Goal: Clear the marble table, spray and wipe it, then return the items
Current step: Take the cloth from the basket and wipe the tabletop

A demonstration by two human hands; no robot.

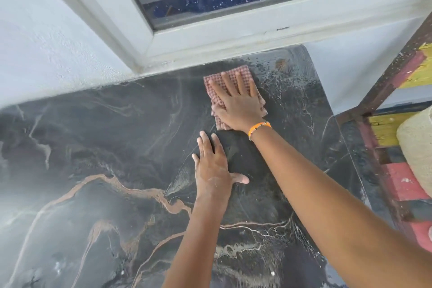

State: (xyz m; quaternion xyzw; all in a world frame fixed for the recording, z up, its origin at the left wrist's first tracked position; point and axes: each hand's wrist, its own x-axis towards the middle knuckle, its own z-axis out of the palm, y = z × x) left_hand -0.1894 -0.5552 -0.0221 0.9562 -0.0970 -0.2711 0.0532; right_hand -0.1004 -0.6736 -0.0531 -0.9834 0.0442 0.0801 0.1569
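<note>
The black marble table [98, 152] with white and copper veins fills most of the view. A folded pink checked cloth [243, 72] lies flat on it near the far right corner, below the window. My right hand [236, 98], with an orange band at the wrist, presses down on the cloth with fingers spread. My left hand [214, 166] rests flat on the bare marble just nearer to me, fingers apart, holding nothing. Wet streaks show on the marble around the cloth.
A white window frame [210, 37] and a pale wall [46, 42] border the table's far edge. To the right stands a rusty metal frame [383, 82] with red and yellow painted boards [402, 182] and a beige rough-textured object [418, 147].
</note>
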